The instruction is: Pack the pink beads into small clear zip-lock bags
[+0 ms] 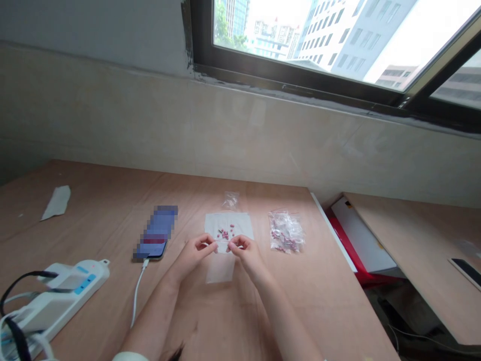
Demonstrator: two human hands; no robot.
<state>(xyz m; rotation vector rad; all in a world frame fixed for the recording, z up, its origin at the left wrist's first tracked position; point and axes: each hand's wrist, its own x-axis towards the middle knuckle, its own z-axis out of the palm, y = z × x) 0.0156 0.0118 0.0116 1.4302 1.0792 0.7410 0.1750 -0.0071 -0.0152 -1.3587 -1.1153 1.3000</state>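
My left hand [198, 250] and my right hand [243, 249] are close together, each pinching one side of the upper edge of a small clear plastic bag [220, 271]. The bag's lower part shows as a pale, see-through rectangle below my fingers. Just beyond my fingertips lies a white sheet [244, 220], with several small pink and dark pieces [224, 234] loose on it. The pieces are too small to name. Whether anything is inside the bag I cannot tell.
Right of my hands lies a pile of clear bags [287, 233] holding pink pieces. A small clear bag [230, 200] is behind the sheet. To the left are a phone [158, 233] with a charging cable [135, 298], a power strip [71, 293] and a paper scrap [56, 202].
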